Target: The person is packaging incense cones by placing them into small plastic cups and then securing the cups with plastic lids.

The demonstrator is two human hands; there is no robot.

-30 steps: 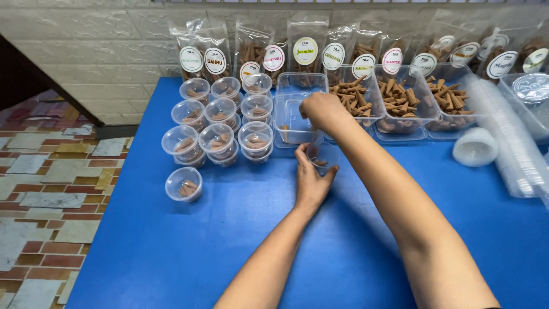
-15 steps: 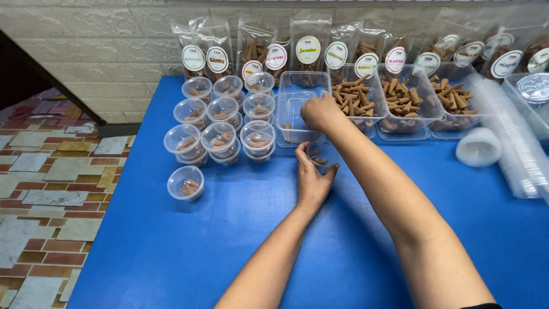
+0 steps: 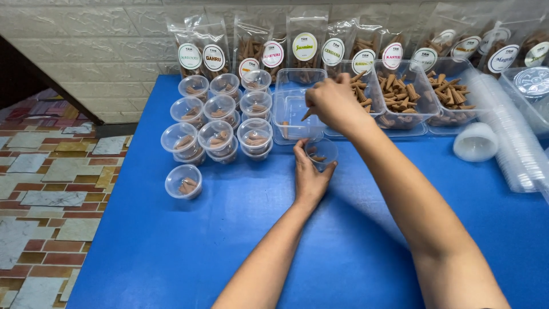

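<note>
A: Left hand?
B: Fingers wrapped around 1 small clear cup, frame centre, on the blue surface.
A: Right hand?
B: Fingers pinching 1 brown cone just above that cup.

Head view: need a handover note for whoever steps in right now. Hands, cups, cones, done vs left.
Left hand: cupped around a small clear cup on the blue table; a couple of brown incense cones lie inside it.
Right hand: above the clear tubs, pinching one incense cone.
Supply: emptied clear tub under the hand, fuller cone tub to its right.
Done: lidded filled cups stacked at left, one more lidded cup set apart in front.
Left: the held cup looks only partly filled and has no lid; spare lids at right.
</note>
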